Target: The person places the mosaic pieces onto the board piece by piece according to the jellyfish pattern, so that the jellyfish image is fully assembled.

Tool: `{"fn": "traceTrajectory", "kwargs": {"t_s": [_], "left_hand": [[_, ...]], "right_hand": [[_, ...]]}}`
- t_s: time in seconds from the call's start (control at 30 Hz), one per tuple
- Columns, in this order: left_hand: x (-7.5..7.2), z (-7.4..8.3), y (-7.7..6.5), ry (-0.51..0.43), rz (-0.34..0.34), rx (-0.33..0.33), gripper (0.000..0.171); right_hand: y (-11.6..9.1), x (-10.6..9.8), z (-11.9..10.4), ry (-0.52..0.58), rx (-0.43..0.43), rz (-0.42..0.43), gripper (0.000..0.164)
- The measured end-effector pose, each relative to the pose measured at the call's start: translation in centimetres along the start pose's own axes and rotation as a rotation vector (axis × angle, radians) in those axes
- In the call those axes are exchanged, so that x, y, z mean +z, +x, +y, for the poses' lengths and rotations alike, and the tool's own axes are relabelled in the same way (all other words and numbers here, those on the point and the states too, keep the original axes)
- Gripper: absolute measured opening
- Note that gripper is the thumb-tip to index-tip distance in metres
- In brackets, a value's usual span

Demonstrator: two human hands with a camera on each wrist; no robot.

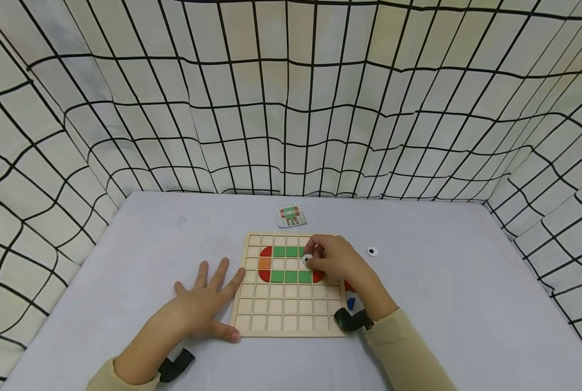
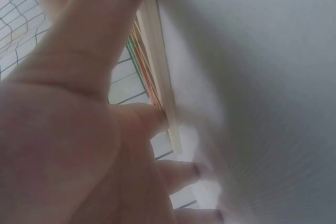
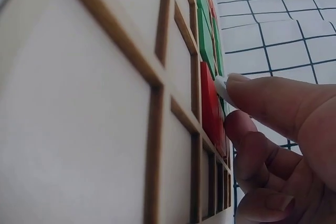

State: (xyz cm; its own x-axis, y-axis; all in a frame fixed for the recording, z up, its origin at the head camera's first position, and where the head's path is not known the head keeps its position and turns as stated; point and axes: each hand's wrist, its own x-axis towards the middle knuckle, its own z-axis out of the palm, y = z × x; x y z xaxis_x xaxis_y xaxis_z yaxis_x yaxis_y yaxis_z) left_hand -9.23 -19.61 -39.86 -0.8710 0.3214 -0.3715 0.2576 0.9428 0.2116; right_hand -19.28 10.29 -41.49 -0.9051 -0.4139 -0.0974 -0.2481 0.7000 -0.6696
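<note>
A wooden grid board lies on the white table, with green tiles, rounded red tiles and an orange tile set in its cells. Between thumb and fingers my right hand pinches a white eye disc with a black dot, over the upper right of the board. In the right wrist view that disc shows edge-on beside a red tile. My left hand lies with spread fingers at the board's left edge, thumb and a fingertip right at the frame.
A second eye disc lies on the table right of the board. Behind the board is a small pattern card. Red and blue pieces show partly under the right forearm. A black-gridded white net encloses the table's back and sides.
</note>
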Motion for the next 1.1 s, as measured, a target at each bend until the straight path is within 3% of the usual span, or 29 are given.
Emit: {"fn": "traceTrajectory", "kwargs": {"t_s": [0.37, 0.6, 0.77, 1.1], "left_hand": [[0.1, -0.1, 0.0, 0.009, 0.013, 0.012, 0.129], [0.0, 0.0, 0.0, 0.004, 0.012, 0.009, 0.129], [-0.1, 0.1, 0.0, -0.001, 0.007, 0.004, 0.129], [0.0, 0.0, 0.0, 0.000, 0.007, 0.008, 0.129]], "right_hand": [[-0.3, -0.7, 0.0, 0.007, 0.000, -0.021, 0.008], [-0.5, -0.7, 0.1, 0.004, -0.021, -0.080, 0.013], [-0.6, -1.3, 0.5, 0.001, -0.004, -0.057, 0.010], [-1.5, -4.3, 2.9, -0.015, 0.124, 0.032, 0.014]]}}
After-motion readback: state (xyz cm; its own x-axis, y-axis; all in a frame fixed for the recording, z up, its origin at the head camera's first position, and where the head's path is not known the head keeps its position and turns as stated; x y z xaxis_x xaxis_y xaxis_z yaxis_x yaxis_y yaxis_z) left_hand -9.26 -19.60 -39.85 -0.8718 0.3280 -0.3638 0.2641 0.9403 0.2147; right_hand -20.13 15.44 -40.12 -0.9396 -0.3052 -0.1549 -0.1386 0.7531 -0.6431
